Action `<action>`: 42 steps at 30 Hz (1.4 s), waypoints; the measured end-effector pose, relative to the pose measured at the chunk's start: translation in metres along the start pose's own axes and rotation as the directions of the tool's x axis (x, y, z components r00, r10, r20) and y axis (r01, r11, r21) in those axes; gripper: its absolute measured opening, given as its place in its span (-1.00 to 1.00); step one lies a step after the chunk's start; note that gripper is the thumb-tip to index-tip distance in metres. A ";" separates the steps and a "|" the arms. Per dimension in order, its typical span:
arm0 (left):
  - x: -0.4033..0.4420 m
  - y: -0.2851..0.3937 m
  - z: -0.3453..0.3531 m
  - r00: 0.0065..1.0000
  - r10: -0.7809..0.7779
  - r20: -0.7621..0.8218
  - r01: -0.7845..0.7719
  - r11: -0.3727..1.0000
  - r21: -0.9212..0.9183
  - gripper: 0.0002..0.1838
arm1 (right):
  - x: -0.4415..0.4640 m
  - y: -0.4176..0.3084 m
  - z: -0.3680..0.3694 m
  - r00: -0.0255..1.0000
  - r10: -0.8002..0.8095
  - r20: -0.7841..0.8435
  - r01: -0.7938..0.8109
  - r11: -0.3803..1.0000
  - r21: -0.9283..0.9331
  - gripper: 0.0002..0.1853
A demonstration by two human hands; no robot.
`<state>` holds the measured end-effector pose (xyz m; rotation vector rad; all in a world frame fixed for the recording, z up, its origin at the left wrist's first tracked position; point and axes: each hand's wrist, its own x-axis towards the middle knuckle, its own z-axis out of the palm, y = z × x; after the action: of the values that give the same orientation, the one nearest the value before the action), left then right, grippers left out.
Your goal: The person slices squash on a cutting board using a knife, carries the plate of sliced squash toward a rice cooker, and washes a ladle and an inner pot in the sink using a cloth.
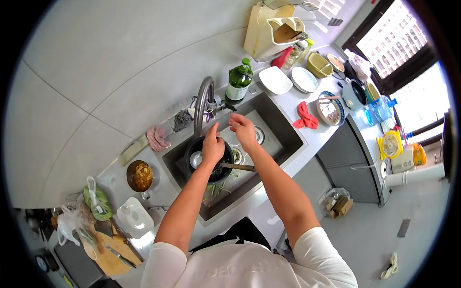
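Partway along, by the look of it. Black pan (218, 176) sat in the sink (278, 139), metal ladle (196, 159) inside, not yet lifted out. Left hand (212, 145) was over the pan, fingers loosely extended, looked empty; right hand (244, 130) was open, empty, near the faucet (198, 113). Green scraps (217, 188) lay uncleared beside the pan. White plates (304, 79) sat on the counter (284, 102).

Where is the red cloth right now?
In the head view, the red cloth lies on the counter to the right of the sink, just left of the blue-rimmed bowl.
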<state>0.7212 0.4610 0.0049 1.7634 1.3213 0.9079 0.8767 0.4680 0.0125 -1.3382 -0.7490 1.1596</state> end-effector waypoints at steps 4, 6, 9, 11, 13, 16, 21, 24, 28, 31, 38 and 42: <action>0.013 0.008 0.007 0.992 -0.104 -0.070 0.104 0.995 -0.008 -0.31 | 0.041 0.014 0.003 0.998 0.002 0.057 0.003 0.996 -0.085 -0.57; 0.016 0.009 0.010 0.988 -0.119 -0.096 0.119 0.993 -0.005 -0.30 | 0.054 0.018 -0.002 0.998 0.024 0.052 -0.020 0.997 -0.069 -0.56; 0.019 0.008 0.012 0.983 -0.144 -0.110 0.143 0.990 -0.011 -0.29 | 0.063 0.021 -0.011 0.997 0.071 0.041 -0.070 0.997 -0.022 -0.54; 0.019 0.009 0.013 0.985 -0.121 -0.121 0.122 0.993 -0.005 -0.28 | 0.065 0.020 -0.016 0.994 0.097 0.048 -0.098 0.995 0.012 -0.53; 0.018 0.012 0.014 0.983 -0.132 -0.127 0.134 0.991 0.003 -0.27 | 0.066 0.019 -0.018 0.993 0.105 0.050 -0.106 0.994 0.020 -0.53; 0.016 0.010 0.017 0.982 -0.138 -0.129 0.139 0.990 -0.005 -0.27 | 0.067 0.015 -0.019 0.991 0.110 0.073 -0.109 0.994 -0.017 -0.49; 0.014 0.005 0.018 0.981 -0.137 -0.135 0.136 0.991 -0.021 -0.27 | 0.072 0.017 -0.022 0.992 0.101 0.072 -0.102 0.995 0.006 -0.48; 0.011 0.005 0.016 0.982 -0.150 -0.117 0.152 0.988 0.005 -0.27 | 0.075 0.025 -0.023 0.996 0.070 0.056 -0.070 0.997 0.010 -0.50; 0.004 0.008 0.013 0.983 -0.150 -0.109 0.151 0.989 0.001 -0.28 | 0.058 0.000 -0.011 0.998 -0.069 0.008 0.067 0.921 -0.384 -0.61; -0.007 0.003 0.014 0.984 -0.136 -0.117 0.137 0.991 0.001 -0.33 | 0.045 -0.023 0.016 0.953 -0.242 0.183 0.300 0.843 -0.447 -0.71; -0.026 0.003 0.016 0.971 -0.197 -0.137 0.189 0.979 -0.075 -0.46 | 0.042 -0.029 0.061 0.916 -0.314 0.251 0.395 0.583 -0.711 -0.79; -0.013 0.011 0.016 0.979 -0.184 -0.081 0.172 0.975 -0.141 -0.49 | 0.041 -0.032 0.028 0.964 -0.101 0.245 0.104 0.995 -0.002 -0.88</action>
<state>0.7372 0.4440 0.0055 1.4901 1.4199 0.9641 0.8698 0.5198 0.0389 -1.1658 -0.9946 1.2509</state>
